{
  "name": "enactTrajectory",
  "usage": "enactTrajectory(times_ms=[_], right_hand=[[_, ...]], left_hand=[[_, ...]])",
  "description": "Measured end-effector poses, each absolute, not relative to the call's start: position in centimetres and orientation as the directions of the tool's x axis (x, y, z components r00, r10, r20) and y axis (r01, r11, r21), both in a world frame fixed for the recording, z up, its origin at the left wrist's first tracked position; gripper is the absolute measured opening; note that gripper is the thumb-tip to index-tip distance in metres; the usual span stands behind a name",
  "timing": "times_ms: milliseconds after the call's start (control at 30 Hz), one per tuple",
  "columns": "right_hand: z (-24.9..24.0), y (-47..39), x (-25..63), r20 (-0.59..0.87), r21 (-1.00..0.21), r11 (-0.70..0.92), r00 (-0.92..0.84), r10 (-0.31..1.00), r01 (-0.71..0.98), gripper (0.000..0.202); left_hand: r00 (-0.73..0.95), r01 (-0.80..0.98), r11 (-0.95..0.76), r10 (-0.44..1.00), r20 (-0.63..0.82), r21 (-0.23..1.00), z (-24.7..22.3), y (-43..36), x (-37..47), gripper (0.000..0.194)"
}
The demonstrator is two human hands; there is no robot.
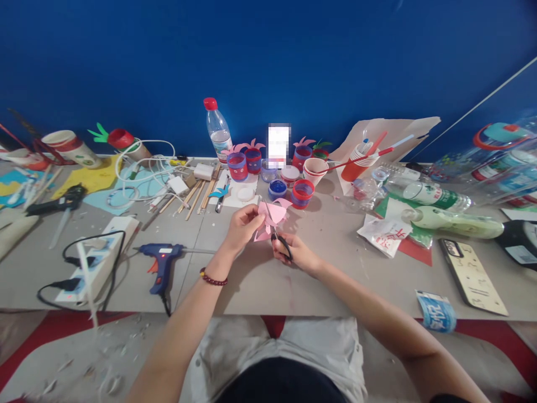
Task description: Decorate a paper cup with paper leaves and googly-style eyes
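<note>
Pink paper [277, 210], cut into pointed shapes, is pinched between the thumb and fingers of my left hand [244, 226] above the middle of the table. My right hand [297, 253] is wrapped round the black handles of a pair of scissors [287, 246]. The scissor blades lie across the pink paper, pointing up and to the left. Behind the paper stand an open jar of blue paint [277, 189] and a red and purple painted cup [302, 193].
A blue glue gun [161, 263] and a white power strip [98, 260] lie at the left. Behind stand a bottle with a red cap [218, 134] and a white-rimmed paper cup [315, 170] holding a brush. At the right are a phone [473, 275] and plastic bottles [428, 193].
</note>
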State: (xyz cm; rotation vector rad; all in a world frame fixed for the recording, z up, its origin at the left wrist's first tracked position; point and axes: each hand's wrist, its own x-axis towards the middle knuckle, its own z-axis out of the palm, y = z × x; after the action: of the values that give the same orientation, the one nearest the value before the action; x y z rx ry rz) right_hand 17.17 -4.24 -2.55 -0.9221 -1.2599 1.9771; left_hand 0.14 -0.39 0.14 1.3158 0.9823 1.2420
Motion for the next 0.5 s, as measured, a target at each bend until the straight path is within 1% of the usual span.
enactTrajectory(times_ms=[233,400,500], right_hand=[[-2.88,-4.22,17.25,-0.226,-0.931,-0.347,-0.567,0.792,-0.114,0.048],[-2.55,-4.33,17.24,-0.242,-0.927,-0.36,-0.562,0.791,-0.107,0.048],[-2.39,-4.37,17.27,-0.242,-0.928,-0.357,-0.564,0.789,-0.102,0.049]], left_hand=[[0.13,-0.08,-0.136,0.981,0.145,0.987,-0.2,-0.33,-0.01,0.022],[0.083,-0.069,-0.139,0.986,0.145,0.988,0.09,-0.35,0.1,0.022],[0.092,-0.073,-0.137,0.985,0.143,0.988,0.23,-0.43,0.12,0.021]])
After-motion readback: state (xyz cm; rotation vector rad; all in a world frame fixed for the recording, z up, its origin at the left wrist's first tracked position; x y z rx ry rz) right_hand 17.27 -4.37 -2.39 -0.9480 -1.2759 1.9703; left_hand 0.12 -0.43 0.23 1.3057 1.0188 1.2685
